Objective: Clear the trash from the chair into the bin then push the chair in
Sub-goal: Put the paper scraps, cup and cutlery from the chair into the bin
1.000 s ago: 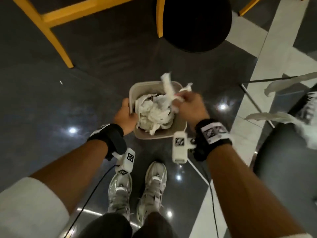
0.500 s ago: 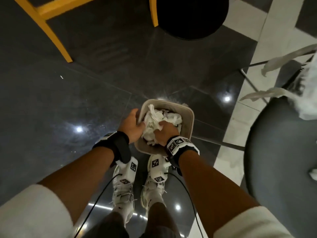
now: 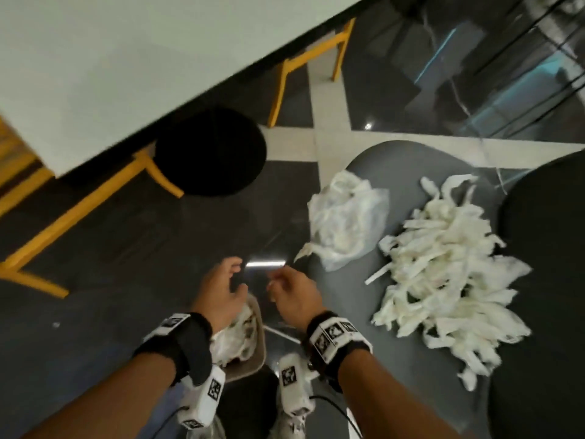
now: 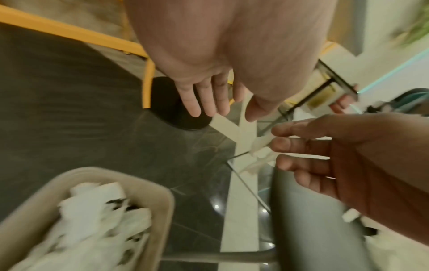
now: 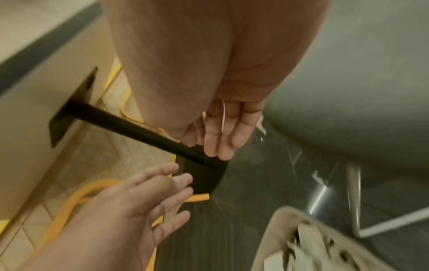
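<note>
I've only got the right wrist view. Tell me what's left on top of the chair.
Observer: Two white heaps lie on the chair seat: a crumpled wad and a bigger pile of paper strips.
Operator: Say which one is closer to reach.
Observer: The wad. The right hand hovers just off the seat's edge beside it, empty.
Operator: Report how much room there is for it.
Observer: Little, I'd say. The left wrist view shows the bin filled with paper close to its rim.
</note>
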{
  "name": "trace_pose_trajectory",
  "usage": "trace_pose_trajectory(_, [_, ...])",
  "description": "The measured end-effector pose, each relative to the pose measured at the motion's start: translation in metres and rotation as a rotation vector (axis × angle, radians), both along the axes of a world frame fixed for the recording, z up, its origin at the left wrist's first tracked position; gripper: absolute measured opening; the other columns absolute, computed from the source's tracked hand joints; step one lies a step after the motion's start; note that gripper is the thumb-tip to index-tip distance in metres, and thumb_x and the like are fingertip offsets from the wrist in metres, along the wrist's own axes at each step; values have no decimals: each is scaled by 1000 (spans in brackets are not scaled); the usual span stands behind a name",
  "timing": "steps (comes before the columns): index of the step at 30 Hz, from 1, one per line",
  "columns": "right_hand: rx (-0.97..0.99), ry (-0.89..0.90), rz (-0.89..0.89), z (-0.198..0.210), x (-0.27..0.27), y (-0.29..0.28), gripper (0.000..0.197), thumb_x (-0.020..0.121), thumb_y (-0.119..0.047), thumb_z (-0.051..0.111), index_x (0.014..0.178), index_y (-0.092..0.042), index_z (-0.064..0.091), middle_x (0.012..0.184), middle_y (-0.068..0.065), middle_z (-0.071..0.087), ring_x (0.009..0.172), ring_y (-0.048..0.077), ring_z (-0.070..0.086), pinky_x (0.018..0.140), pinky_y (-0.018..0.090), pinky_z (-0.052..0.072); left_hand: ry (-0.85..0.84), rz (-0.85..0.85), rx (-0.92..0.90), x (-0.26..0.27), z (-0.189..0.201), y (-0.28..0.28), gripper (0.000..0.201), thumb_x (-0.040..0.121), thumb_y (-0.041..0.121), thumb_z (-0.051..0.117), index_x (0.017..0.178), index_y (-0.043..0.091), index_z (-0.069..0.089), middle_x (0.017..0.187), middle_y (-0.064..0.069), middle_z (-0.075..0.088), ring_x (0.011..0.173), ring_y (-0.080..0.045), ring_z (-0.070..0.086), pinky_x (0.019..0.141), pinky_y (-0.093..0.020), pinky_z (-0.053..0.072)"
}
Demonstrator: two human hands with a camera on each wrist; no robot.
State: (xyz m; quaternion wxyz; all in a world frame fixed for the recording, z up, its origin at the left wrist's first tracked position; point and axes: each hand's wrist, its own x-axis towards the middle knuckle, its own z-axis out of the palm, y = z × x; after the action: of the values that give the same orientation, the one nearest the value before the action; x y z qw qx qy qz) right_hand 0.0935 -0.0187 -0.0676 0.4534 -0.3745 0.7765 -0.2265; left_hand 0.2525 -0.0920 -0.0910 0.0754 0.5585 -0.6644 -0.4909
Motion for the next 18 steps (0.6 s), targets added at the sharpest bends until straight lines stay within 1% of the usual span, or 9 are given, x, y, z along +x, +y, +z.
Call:
trace_pose_trajectory(3, [-73,-22,-112,18,-59,8,19,85,-20,53,95,-24,69,84,2,74,75,17,69,80,38,57,62,-104,-58,-77,20,-12,65,81,16,72,139,22,45,132,-2,51,125,-19,52,104,-28,41])
trace_pose_trajectory(6, [-119,47,-204,30,-118,14,21,80,-31,51,91,-27,69,79,-1,74,73,15,70,76,36,58,96,-217,-125,-149,29,-23,101,63,40,78,150,29,27,146,-2,30,136,-22,39,114,-35,36])
trace_pose_trajectory(8, [-137,83,-249,38,-151,16,21,81,-32,51,91,-28,69,78,-5,73,71,14,70,74,36,59,22,-337,-171,-189,30,-27,120,53,52,78,151,38,10,153,9,9,145,-25,25,116,-41,33])
trace_pose_trajectory(10, [-147,147,-233,44,-177,14,18,86,-24,55,94,-26,70,80,-9,71,68,7,66,71,30,55,-119,-461,-170,-222,26,-29,130,51,56,80,149,47,-5,157,18,-13,151,-26,6,115,-50,30])
trace_pose_trajectory(11, [-168,207,-210,47,-188,9,17,88,-21,56,96,-24,71,84,-11,70,68,4,63,71,25,51,-195,-515,-165,-234,21,-28,131,53,55,80,148,50,-10,157,18,-20,152,-26,-3,114,-54,28])
trace_pose_trajectory(12, [-208,274,-183,49,-198,4,16,89,-20,58,99,-22,70,90,-9,68,71,4,61,73,23,49,-258,-562,-156,-244,14,-27,129,55,53,79,147,52,-12,158,16,-22,152,-27,-8,114,-57,27])
trace_pose_trajectory(14, [-312,437,-90,48,-218,-14,21,88,-24,60,108,-20,67,108,-3,61,90,11,59,84,26,50,-307,-602,-143,-251,-3,-21,115,64,46,76,148,53,-1,161,14,-16,151,-29,-9,114,-58,27])
trace_pose_trajectory(16, [-327,580,82,37,-234,-40,37,86,-26,62,123,-22,60,132,3,51,118,22,51,100,35,47,-270,-575,-179,-247,-14,-14,94,71,34,70,146,50,16,162,14,-7,151,-27,-6,115,-56,25])
trace_pose_trajectory(18, [-198,585,250,22,-242,-69,60,85,-27,64,141,-33,44,157,4,28,140,32,32,110,49,38,-210,-549,-223,-243,-19,-8,84,76,29,66,145,47,23,162,14,0,150,-23,-4,116,-51,20])
